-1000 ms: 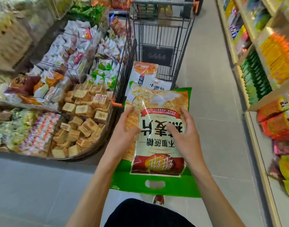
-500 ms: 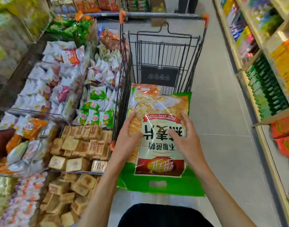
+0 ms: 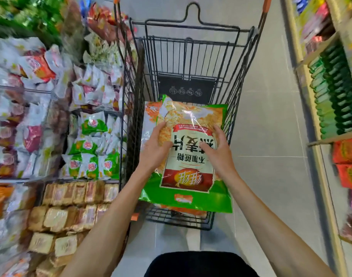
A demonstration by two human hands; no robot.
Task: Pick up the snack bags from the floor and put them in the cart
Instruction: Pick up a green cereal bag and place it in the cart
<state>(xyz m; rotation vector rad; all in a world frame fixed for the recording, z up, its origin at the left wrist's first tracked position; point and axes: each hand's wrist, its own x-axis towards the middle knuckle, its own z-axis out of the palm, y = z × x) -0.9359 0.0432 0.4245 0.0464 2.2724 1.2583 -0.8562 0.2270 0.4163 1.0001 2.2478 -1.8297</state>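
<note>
Head, two hands (image 3: 155, 151) (image 3: 219, 153) gripping one bag (image 3: 188, 177), one cart (image 3: 191, 44)

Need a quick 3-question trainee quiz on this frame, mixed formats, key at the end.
1. True or false: the left hand and right hand both hold the green bag.
2. The green bag is: A on the floor; B over the cart; C on a shelf.
3. Fill in: an orange-and-white bag lies ____ the green bag.
Key: 1 true; 2 B; 3 under.
</note>
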